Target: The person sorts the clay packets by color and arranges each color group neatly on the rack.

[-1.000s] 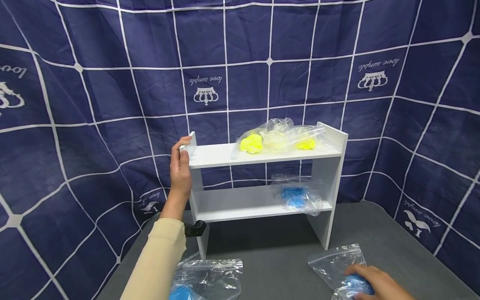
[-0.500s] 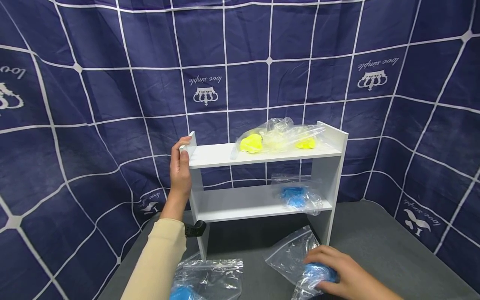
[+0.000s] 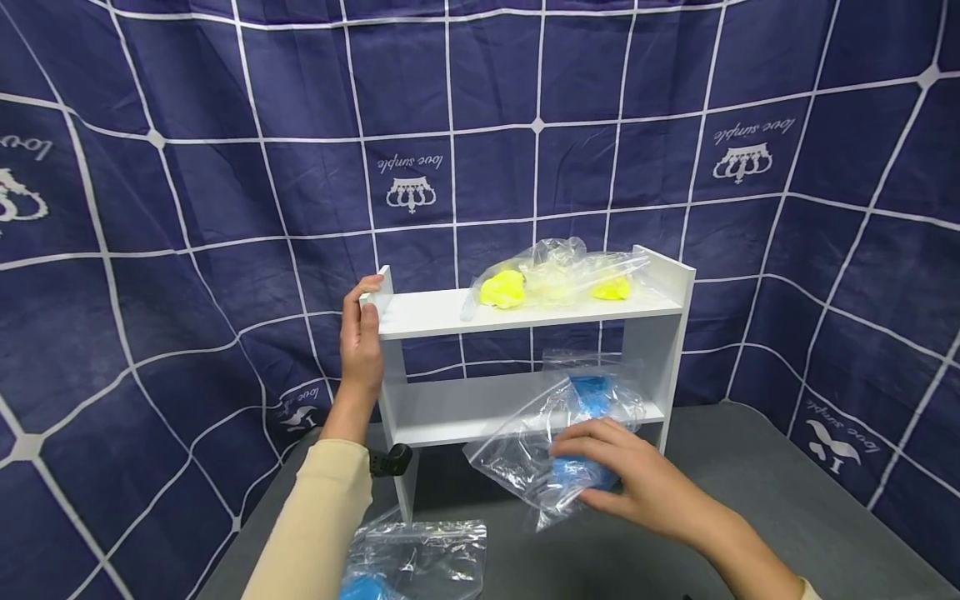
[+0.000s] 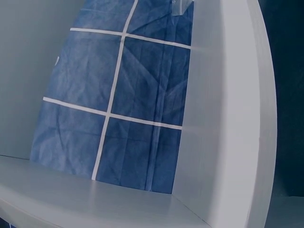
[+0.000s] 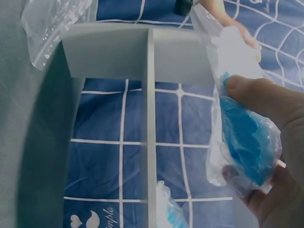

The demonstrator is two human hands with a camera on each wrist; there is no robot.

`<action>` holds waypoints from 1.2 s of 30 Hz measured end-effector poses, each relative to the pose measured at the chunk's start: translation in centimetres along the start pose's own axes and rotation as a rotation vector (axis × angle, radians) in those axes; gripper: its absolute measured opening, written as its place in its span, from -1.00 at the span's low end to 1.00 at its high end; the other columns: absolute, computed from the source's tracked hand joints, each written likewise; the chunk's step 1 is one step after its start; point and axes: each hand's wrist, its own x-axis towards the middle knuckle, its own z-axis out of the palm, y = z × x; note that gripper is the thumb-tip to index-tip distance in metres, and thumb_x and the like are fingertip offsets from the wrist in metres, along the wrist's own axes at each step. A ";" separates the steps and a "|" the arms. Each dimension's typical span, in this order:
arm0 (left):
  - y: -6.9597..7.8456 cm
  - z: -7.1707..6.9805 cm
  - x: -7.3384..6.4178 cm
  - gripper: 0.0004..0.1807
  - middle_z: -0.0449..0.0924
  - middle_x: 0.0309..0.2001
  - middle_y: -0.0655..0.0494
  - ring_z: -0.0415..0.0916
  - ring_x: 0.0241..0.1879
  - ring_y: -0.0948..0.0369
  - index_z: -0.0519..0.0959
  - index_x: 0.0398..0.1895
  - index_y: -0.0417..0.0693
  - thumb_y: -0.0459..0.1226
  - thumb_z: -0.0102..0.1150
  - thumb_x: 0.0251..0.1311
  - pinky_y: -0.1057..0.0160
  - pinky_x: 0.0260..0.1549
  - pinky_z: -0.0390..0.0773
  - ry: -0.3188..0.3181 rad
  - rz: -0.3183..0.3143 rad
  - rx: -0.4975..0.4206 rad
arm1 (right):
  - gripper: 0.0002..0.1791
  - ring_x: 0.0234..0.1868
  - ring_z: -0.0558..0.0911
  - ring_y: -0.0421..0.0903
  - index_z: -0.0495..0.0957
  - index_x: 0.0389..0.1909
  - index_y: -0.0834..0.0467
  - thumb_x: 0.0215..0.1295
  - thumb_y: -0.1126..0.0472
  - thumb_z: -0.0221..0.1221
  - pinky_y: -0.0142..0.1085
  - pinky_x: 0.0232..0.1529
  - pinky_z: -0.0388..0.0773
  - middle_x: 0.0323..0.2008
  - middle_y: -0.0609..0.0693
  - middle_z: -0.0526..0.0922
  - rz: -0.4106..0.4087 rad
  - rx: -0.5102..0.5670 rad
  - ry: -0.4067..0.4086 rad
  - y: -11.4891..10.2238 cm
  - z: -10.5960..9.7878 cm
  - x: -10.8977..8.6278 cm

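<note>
My left hand point(image 3: 362, 350) grips the upper end of the left side panel of a white two-tier shelf point(image 3: 517, 318), thumb in front and fingers behind. My right hand point(image 3: 630, 477) holds a clear zip bag point(image 3: 517, 454) with a blue lump in it, raised in front of the lower tier. In the right wrist view the thumb and fingers pinch the blue lump point(image 5: 247, 142) through the plastic. Another bag with a blue lump point(image 3: 592, 396) lies on the lower tier at the right, partly covered by the held bag.
Clear bags with yellow lumps point(image 3: 504, 288) lie on the top tier. One more zip bag with something blue point(image 3: 363, 587) rests on the dark grey table point(image 3: 750, 492) at the front left. Blue gridded cloth point(image 3: 300, 167) hangs behind and at the sides.
My right hand has lifted the zip bag from the table at the front right and carried it left and up to the lower tier. The left hand has kept its place.
</note>
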 end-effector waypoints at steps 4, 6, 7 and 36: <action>1.3 0.3 -0.1 -0.71 0.22 0.21 -0.45 0.23 0.32 0.11 0.21 0.05 -0.55 -0.46 -0.35 0.41 0.27 0.30 0.17 -0.003 -0.010 0.009 | -0.40 0.19 0.49 -0.18 0.50 0.14 -0.05 0.02 0.16 0.41 -0.20 0.13 0.49 0.12 -0.19 0.55 0.057 0.033 0.012 1.3 0.1 2.1; 1.3 0.3 -0.1 -0.71 0.22 0.21 -0.46 0.23 0.32 0.10 0.21 0.05 -0.56 -0.46 -0.35 0.40 0.24 0.31 0.17 -0.007 -0.011 0.012 | -0.42 0.20 0.50 -0.14 0.51 0.12 -0.02 0.01 0.18 0.42 -0.14 0.12 0.51 0.12 -0.15 0.56 0.069 0.051 0.034 2.1 0.2 3.1; 1.3 0.3 0.0 -0.72 0.22 0.21 -0.46 0.23 0.32 0.09 0.21 0.04 -0.56 -0.46 -0.35 0.40 0.22 0.31 0.17 -0.007 -0.009 0.011 | -0.42 0.20 0.51 -0.11 0.52 0.11 -0.01 0.00 0.19 0.43 -0.12 0.11 0.51 0.12 -0.12 0.56 0.076 0.058 0.043 2.5 0.3 3.6; -1.4 -0.4 -0.1 -0.70 0.30 0.26 -0.22 0.24 0.31 0.15 0.25 0.09 -0.45 -0.39 -0.32 0.44 0.23 0.28 0.20 0.007 0.012 -0.018 | -0.32 0.25 0.47 0.03 0.52 0.17 -0.13 -0.05 -0.18 0.40 0.03 0.14 0.46 0.22 -0.09 0.52 0.387 -0.359 -0.086 7.9 6.1 7.0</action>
